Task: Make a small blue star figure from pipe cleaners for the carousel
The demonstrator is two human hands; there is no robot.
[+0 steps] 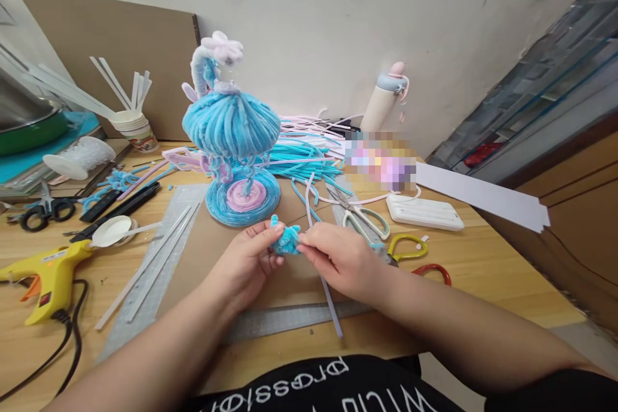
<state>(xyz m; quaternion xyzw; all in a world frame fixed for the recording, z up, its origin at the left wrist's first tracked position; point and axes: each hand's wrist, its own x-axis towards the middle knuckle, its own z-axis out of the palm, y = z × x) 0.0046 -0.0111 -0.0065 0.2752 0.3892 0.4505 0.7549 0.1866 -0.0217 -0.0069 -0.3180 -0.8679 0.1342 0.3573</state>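
Between both hands is a small fuzzy blue pipe-cleaner piece (pixel 288 241), with short nubs sticking up. My left hand (pixel 248 257) pinches its left side, thumb on top. At its right edge my right hand (pixel 340 257) has its fingers pressed together on it; the fingertips are partly hidden. A pale lilac pipe cleaner (pixel 331 309) runs under my right hand; I cannot tell whether the hand holds it. Just behind stands a blue pipe-cleaner lamp shape (pixel 232 122) with a pleated shade, a lilac flower (pixel 223 48) on top and a round base (pixel 215 206).
A yellow glue gun (pixel 53 270), black scissors (pixel 47 209) and clear glue sticks (pixel 161 264) lie left. Blue pipe cleaners (pixel 304 158) are heaped behind. White-handled scissors (pixel 367 219), yellow-and-red-handled pliers (pixel 410 248), a white power bank (pixel 425 212) and a bottle (pixel 381 103) stand or lie right.
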